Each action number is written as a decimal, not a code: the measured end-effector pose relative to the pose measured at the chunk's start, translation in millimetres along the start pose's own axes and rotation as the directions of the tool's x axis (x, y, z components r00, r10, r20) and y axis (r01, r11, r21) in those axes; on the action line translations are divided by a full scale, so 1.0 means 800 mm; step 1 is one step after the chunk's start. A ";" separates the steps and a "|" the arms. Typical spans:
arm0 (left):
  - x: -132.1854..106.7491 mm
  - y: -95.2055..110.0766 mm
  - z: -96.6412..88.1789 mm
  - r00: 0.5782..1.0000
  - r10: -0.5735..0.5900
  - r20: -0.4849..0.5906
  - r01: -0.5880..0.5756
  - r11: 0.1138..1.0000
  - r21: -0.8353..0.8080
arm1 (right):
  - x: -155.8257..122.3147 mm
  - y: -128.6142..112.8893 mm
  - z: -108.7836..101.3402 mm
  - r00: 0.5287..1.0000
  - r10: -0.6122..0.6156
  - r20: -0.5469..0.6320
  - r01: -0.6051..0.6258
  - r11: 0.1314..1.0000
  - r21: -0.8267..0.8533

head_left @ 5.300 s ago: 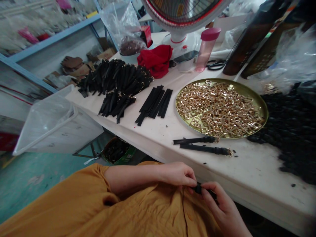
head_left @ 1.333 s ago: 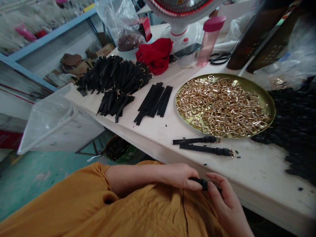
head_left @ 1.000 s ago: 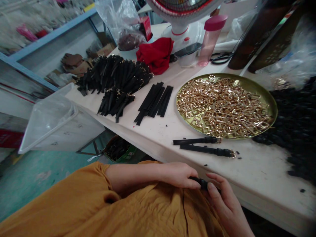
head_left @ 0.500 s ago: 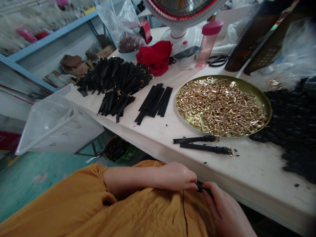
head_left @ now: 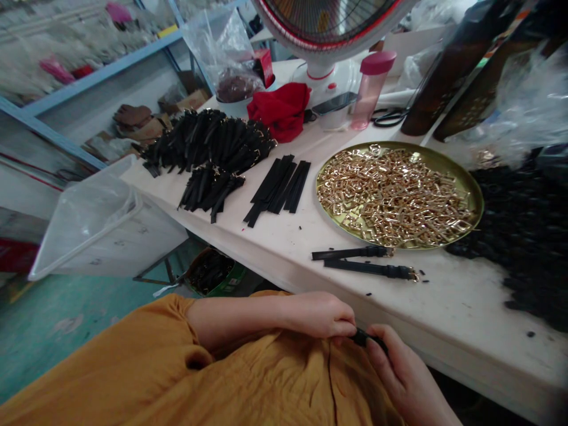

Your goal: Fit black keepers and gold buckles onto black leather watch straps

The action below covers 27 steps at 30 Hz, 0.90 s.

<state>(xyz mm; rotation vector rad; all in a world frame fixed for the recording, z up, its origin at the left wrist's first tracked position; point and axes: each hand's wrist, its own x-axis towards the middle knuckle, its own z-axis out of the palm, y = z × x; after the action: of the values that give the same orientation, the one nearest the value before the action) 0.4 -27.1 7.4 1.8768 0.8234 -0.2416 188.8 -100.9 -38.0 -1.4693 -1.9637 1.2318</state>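
Note:
A short black strap [head_left: 361, 337] stretches between my two hands, low in front of my body at the table's near edge. My left hand [head_left: 322, 316] is closed around one end. My right hand [head_left: 399, 364] pinches the other end between thumb and fingers, hiding most of it. Just beyond them on the table lie two black straps with gold buckles [head_left: 366, 270]. Past these stands a round gold tray [head_left: 477, 207] heaped with small gold buckles [head_left: 394, 201]. Plain black strips [head_left: 277, 186] lie in a small group left of the tray.
A large pile of buckled black straps [head_left: 208, 139] covers the table's back left, with a smaller bunch [head_left: 208, 192] before it. Small black loops [head_left: 523, 236] spread at right. Behind are a red cloth [head_left: 281, 112], pink bottle [head_left: 370, 89], scissors [head_left: 388, 117] and fan [head_left: 322, 68].
My hands stay almost in place, and slightly more of the black strap shows between them. The view has shifted a little; the things on the table look unmoved.

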 end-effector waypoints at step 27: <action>0.005 0.000 0.010 0.991 -0.129 -0.015 0.130 0.989 0.076 | 0.005 -0.002 0.000 0.991 0.033 0.129 -0.029 0.999 -0.034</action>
<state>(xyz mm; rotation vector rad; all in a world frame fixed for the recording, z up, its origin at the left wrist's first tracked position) 4.6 -32.1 2.1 1.8995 0.9564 -0.3497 186.5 -96.9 -37.7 -1.4743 -2.0596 1.3464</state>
